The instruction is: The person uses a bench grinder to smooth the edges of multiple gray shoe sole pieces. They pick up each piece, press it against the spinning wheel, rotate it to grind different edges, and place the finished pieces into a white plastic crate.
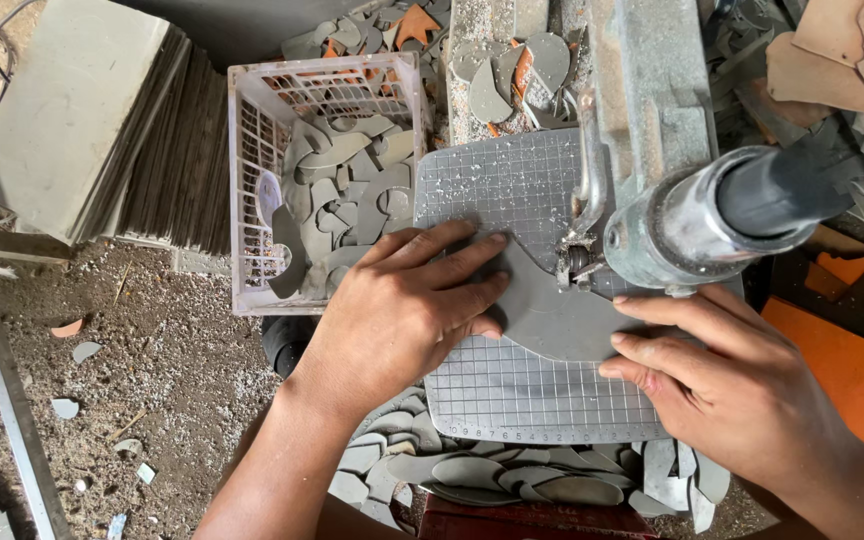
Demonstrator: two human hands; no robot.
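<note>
Hands flat, open: left hand (407,300) and right hand (722,385) press grey tile (552,315) on gridded desk (512,390); cutter head (672,215) hides tile's far edge.

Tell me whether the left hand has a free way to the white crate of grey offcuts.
Probably yes: the left hand lies flat on the grey piece, with the open-topped white crate right beside it and nothing between.

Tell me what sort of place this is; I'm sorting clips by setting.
Probably a small tile-cutting workshop. Both hands, left hand and right hand, press a grey tile piece on a gridded cutting table. A plastic crate holds curved offcuts, and stacked tiles stand on the dusty floor.
</note>
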